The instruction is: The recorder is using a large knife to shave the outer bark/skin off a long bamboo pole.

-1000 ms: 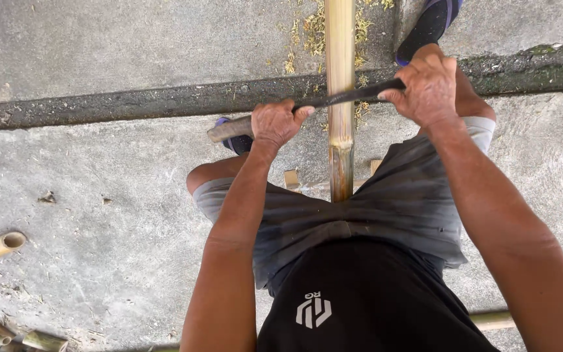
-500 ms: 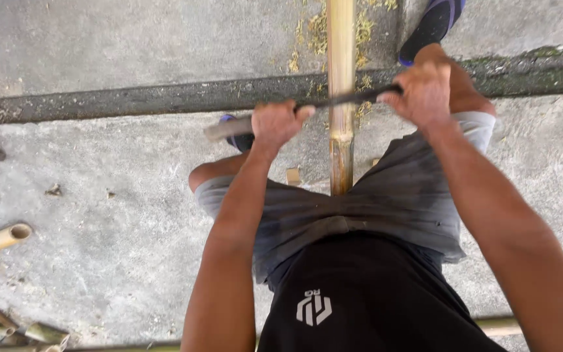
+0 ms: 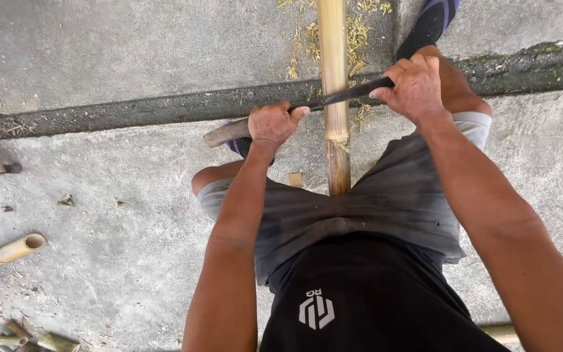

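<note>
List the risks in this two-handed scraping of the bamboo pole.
The right hand grips the dark blade itself, so a slip could cut the palm. The blade lies across the bamboo pole that runs between the thighs, so a pull could carry it toward the legs. The left hand holds the wooden handle.

No packages, labels, signs or screens show anywhere on the concrete floor (image 3: pixel 131 215).

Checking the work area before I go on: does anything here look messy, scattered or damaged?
Yes: yellow shavings lie scattered on the concrete beside the bamboo pole, and cut bamboo offcuts lie loose at lower left.
</note>
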